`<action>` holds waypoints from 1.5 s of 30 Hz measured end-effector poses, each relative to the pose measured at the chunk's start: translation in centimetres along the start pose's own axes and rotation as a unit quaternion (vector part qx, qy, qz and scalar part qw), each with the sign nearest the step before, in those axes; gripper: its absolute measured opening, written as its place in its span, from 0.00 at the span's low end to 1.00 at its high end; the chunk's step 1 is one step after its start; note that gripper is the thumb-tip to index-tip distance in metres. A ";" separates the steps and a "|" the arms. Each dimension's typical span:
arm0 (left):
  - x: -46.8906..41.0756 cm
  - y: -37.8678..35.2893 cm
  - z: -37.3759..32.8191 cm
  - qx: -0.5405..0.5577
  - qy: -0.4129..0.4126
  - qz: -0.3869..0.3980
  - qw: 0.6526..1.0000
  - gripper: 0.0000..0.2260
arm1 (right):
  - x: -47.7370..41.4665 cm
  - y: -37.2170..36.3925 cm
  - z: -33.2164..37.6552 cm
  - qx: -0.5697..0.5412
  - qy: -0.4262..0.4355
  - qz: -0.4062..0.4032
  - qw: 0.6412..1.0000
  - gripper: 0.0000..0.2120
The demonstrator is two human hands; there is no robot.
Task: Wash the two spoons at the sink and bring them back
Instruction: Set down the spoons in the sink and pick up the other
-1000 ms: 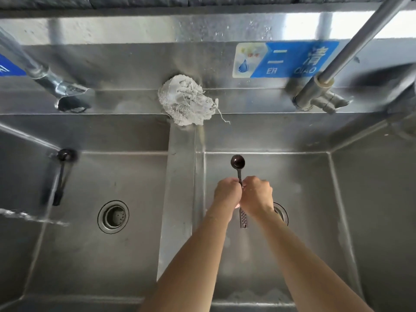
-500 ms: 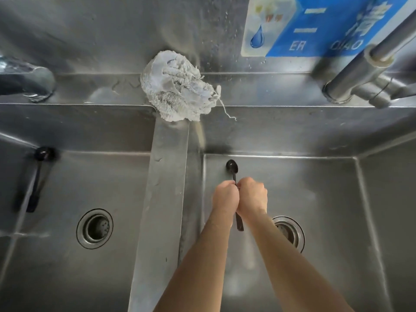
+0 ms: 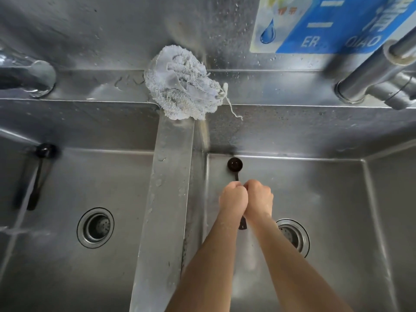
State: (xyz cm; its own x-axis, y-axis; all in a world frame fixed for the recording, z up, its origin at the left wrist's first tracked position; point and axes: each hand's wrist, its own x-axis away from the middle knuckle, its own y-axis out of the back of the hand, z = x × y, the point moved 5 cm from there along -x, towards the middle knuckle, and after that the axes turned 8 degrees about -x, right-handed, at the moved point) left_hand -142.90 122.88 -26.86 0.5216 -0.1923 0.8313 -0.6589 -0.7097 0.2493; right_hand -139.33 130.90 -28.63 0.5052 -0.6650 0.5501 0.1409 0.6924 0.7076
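Spoon (image 3: 235, 168) is lying between the two fists, its long axis running straight away from the person: the bowl is poking out beyond the knuckles toward the back wall, and the handle tip is showing below the wrists. Left hand (image 3: 233, 199) and right hand (image 3: 258, 198) are both curling tight around the handle, pressing knuckle to knuckle over the right basin (image 3: 326, 199), so neither is nearer. Water seems to be streaming down under the fists, near the drain (image 3: 295, 237).

Second spoon (image 3: 38, 174) is sitting well apart in the left basin (image 3: 101, 176), beyond the divider (image 3: 166, 199), lengthwise front to back; the left hand is on its side. It is blurring with its own reflection, so whether it is leaning or flat is unclear. Fingers and mid-handle are hiding inside the fists. A rag (image 3: 182, 91) is resting on the back ledge.
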 end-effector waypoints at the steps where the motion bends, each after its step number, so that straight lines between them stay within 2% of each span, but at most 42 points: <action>1: 0.2 0.0 -0.1 -0.005 -0.007 -0.001 1.000 0.27 | 0.3 0.3 -0.1 -0.016 -0.006 -0.005 1.000 0.06; 4: 1.3 0.3 -0.9 -0.016 -0.039 -0.013 0.999 0.25 | 1.4 1.4 -0.1 -0.076 -0.011 -0.025 0.997 0.08; 9: 5.9 1.9 -3.7 -0.048 -0.125 -0.019 0.991 0.23 | 5.7 4.7 1.8 -0.178 0.047 -0.072 0.980 0.07; 12: 10.3 4.5 -6.0 -0.048 -0.217 -0.052 0.974 0.19 | 9.7 7.7 4.0 -0.268 0.105 -0.150 0.946 0.14; 15: 15.4 8.0 -7.7 -0.009 -0.334 -0.078 0.939 0.13 | 13.7 10.3 6.9 -0.344 0.175 -0.224 0.895 0.14; 19: 20.3 14.1 -8.3 0.047 -0.432 -0.092 0.896 0.10 | 17.7 11.5 11.8 -0.443 0.256 -0.235 0.827 0.08; 21: 21.6 18.0 -7.9 0.058 -0.471 -0.121 0.872 0.10 | 19.4 11.0 15.0 -0.457 0.292 -0.220 0.811 0.05; 23: 21.7 22.2 -6.7 0.066 -0.482 -0.151 0.860 0.10 | 20.5 9.4 18.3 -0.460 0.305 -0.194 0.811 0.04; 27: 19.1 30.3 -3.0 0.112 -0.419 -0.197 0.879 0.09 | 21.6 3.3 24.3 -0.433 0.293 -0.110 0.845 0.05; 29: 16.7 33.9 0.0 0.121 -0.364 -0.210 0.899 0.05 | 22.0 -0.7 27.0 -0.386 0.298 -0.069 0.870 0.04; 31: 14.3 37.6 3.5 0.137 -0.307 -0.228 0.914 0.05 | 22.2 -5.2 29.6 -0.347 0.289 -0.029 0.892 0.07; 37: 7.2 45.9 13.8 0.116 -0.144 -0.249 0.951 0.03 | 21.8 -19.9 36.1 -0.282 0.164 0.101 0.940 0.05; 41: 3.9 49.3 18.7 0.078 -0.075 -0.249 0.962 0.04 | 20.5 -27.6 39.1 -0.251 0.079 0.129 0.956 0.11; 45: 0.9 51.7 20.8 0.079 -0.059 -0.257 0.962 0.06 | 18.3 -33.0 41.0 -0.231 0.021 0.129 0.964 0.10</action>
State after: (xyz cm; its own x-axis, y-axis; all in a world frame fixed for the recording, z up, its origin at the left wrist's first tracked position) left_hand -165.22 71.88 -23.55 0.8196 0.1421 0.5550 -0.2127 -0.8240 0.5251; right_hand -169.63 84.40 -23.69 0.6075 -0.4479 0.6559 0.3649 0.8909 0.2704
